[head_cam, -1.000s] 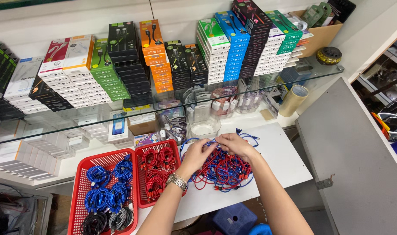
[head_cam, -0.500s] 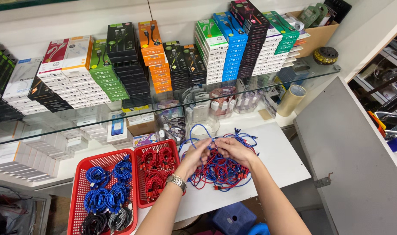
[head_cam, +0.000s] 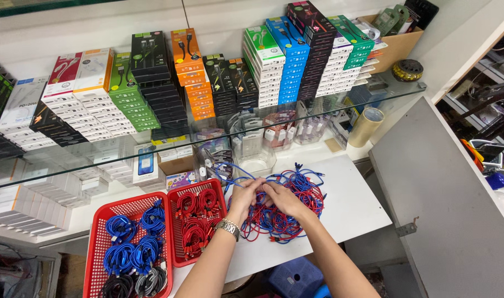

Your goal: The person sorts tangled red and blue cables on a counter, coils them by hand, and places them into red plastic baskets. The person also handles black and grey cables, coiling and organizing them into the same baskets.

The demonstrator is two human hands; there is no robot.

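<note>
Both hands work in a tangled heap of thin red and blue braided cables (head_cam: 288, 207) that lies on the white table (head_cam: 357, 207), just right of the baskets. The left hand (head_cam: 245, 197), with a metal watch at the wrist, has its grip pinched together on strands at the heap's left edge; the right hand (head_cam: 282, 200) lies over the middle of the heap, fingers curled into the cords, though which strand it holds cannot be told. A blue loop rises from the heap toward the far side.

The step in hand looks like teasing one cable free of the tangle. The next move would call for following a single strand and lifting it clear without dragging its neighbours, since the cords are limp, springy and cross each other many times.

Left of the heap, a small red plastic mesh basket (head_cam: 174, 194) holds neat red coils; further left, a larger red mesh basket (head_cam: 94, 251) holds blue coils, with black and grey ones nearest. A glass shelf (head_cam: 97, 157) carries stacked cardboard boxes beyond.
</note>
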